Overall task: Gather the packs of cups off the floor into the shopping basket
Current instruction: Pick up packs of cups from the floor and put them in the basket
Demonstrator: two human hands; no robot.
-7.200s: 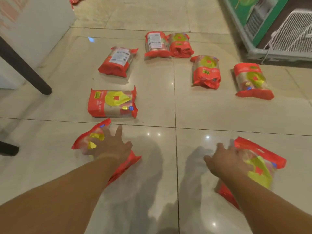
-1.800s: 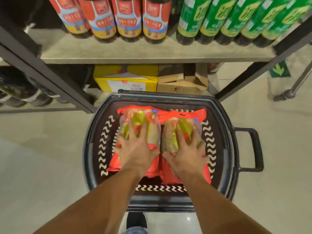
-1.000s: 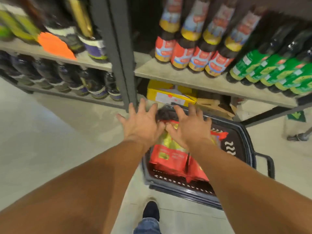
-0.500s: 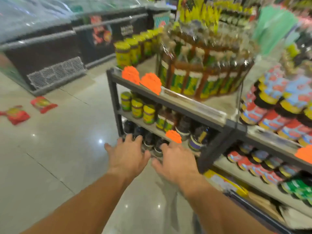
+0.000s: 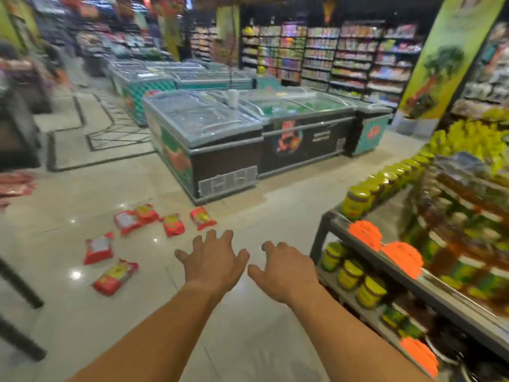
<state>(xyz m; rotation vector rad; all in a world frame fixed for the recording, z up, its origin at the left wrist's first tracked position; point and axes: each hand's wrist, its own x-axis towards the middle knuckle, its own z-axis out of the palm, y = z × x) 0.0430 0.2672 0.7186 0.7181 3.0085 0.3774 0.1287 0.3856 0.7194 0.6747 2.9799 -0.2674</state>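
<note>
Several red and yellow packs of cups lie on the tiled floor to the left: the nearest pack (image 5: 115,276), a label-up pack (image 5: 98,248), a pair of packs (image 5: 137,217), one more (image 5: 173,224) and the farthest (image 5: 202,217). My left hand (image 5: 213,261) and my right hand (image 5: 285,271) are stretched out in front of me, palms down, fingers spread, holding nothing. Both hover well short of the packs. The shopping basket is out of view.
A shelf rack (image 5: 413,271) of jars and bottles with orange tags stands close on my right. Chest freezers (image 5: 220,144) line the far side of the aisle. Dark table legs (image 5: 19,288) cross the left edge. More red packs (image 5: 15,184) lie at far left.
My hands let go of two packs inside the basket and came out empty. My view swung left from the basket and shelf to the aisle floor with the packs.
</note>
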